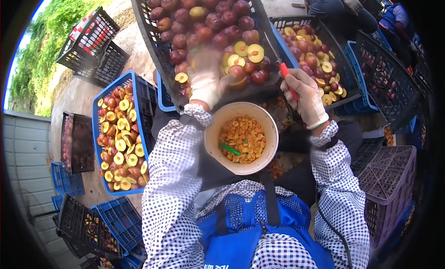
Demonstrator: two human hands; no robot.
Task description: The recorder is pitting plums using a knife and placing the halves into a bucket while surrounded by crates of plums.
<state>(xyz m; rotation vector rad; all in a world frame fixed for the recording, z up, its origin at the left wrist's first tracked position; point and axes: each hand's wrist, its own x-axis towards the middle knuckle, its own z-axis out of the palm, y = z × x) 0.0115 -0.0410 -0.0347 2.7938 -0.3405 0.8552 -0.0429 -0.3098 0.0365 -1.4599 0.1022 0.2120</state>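
My left hand (206, 81), in a white glove, reaches into the near side of a black crate (139, 14) of whole dark-red plums (204, 35). Motion smears its fingers, so I cannot see whether they hold anything. Several cut plum halves (255, 53) with yellow flesh lie just right of that hand. My right hand (306, 95), also gloved, is closed round the red handle of a knife (284, 73), whose blade points up along the crate's right side. Below, between my forearms, stands a pale bucket (214, 153) of orange-brown plum stones (248, 134) with a green strip (230, 149) among them.
A blue crate (147, 144) of halved plums stands at left, with stacked black crates (90, 44) beyond it. At right are another black crate (345, 60) of cut plums and a purple crate (387, 181). Another person's gloved hand (351, 2) shows at the upper right.
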